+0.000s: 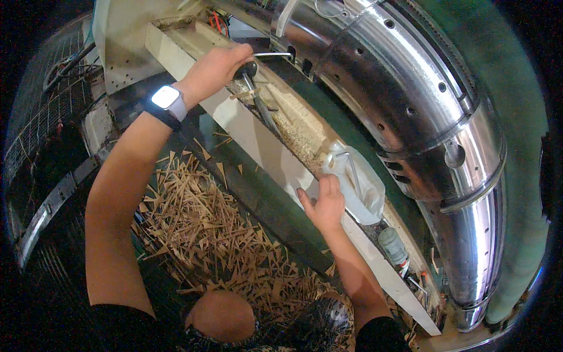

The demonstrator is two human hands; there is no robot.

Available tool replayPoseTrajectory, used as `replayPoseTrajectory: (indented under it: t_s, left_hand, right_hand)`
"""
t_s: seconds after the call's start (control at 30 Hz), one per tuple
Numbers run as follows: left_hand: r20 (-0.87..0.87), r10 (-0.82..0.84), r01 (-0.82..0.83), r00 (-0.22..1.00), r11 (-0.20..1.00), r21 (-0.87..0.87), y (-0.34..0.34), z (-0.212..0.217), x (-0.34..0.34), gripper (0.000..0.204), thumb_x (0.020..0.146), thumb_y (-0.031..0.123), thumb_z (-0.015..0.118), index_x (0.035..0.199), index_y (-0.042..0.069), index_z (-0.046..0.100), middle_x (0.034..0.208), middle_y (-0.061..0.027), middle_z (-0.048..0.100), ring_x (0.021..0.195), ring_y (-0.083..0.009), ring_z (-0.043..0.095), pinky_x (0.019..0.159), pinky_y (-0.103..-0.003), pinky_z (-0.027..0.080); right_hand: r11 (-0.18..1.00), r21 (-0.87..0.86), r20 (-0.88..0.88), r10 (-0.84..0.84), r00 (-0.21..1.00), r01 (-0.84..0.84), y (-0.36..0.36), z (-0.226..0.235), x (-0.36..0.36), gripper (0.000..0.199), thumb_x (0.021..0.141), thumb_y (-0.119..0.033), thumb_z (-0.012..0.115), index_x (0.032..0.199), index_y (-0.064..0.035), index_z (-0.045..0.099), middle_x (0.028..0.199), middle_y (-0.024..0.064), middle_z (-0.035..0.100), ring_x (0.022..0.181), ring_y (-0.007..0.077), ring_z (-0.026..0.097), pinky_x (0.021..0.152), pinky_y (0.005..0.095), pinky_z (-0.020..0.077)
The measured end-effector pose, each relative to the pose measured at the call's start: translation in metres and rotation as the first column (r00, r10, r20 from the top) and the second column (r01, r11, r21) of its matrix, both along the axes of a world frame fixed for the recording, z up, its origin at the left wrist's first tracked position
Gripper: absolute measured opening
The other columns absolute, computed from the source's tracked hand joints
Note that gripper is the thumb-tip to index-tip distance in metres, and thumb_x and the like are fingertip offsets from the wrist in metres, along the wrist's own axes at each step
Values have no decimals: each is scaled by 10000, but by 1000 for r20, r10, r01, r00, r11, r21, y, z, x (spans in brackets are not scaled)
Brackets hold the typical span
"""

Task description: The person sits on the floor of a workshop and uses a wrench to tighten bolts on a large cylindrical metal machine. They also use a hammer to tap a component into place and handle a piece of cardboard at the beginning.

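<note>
No writing can be read; watch screen [166, 97] glares white.

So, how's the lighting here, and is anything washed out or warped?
Head view: glare streaks the metal drum and the watch screen is washed out white; head view: the wire mesh sits in dim light; head view: the left hand is reasonably clear; head view: strong fisheye bending, black corners.

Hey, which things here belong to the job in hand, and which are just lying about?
Apparently in use:
metal rod, held by the left hand
curved steel cylinder, by the rod's tip

Probably just lying about:
plastic jug
bottle
brown scraps
</note>
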State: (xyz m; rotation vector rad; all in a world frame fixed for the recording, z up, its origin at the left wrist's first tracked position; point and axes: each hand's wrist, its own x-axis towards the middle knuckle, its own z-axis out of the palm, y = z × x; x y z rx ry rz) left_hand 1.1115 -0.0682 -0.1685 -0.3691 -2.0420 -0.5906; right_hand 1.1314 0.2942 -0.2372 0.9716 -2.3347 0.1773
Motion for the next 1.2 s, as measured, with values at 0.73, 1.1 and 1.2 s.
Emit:
replayPoseTrajectory:
  t_s: [0.73, 1.1, 1.2]
  left_hand:
    - [-37, 304, -306, 952, 947, -102, 2, 12, -28, 442, 921, 470, 420, 802, 75, 578, 673, -162, 600, 672, -377, 587, 590, -479, 450]
    - [143, 447, -455, 883, 890, 25, 36, 6, -11, 406, 926, 437, 421, 835, 80, 592, 680, -174, 610, 643, -383, 591, 573, -476, 459]
    - [-39, 165, -117, 985, 827, 550, 109, -55, -23, 406, 945, 374, 404, 788, 46, 584, 716, -214, 601, 689, -397, 589, 605, -462, 474]
  right_hand:
    - [1000, 3, -69, 4, 998, -4, -1, -5, -2, 473, 708, -376, 702, 974, -35, 510, 933, 144, 506, 828, 329, 546, 598, 402, 480]
    - [1000, -2, -81, -2, 997, 2, 1, -4, -2, 460, 706, -368, 708, 971, -44, 518, 912, 126, 505, 777, 320, 556, 559, 399, 473]
    - [1000, 6, -58, -22, 998, 22, -4, -6, 2, 482, 708, -389, 706, 981, -40, 516, 932, 126, 508, 787, 317, 559, 562, 399, 486]
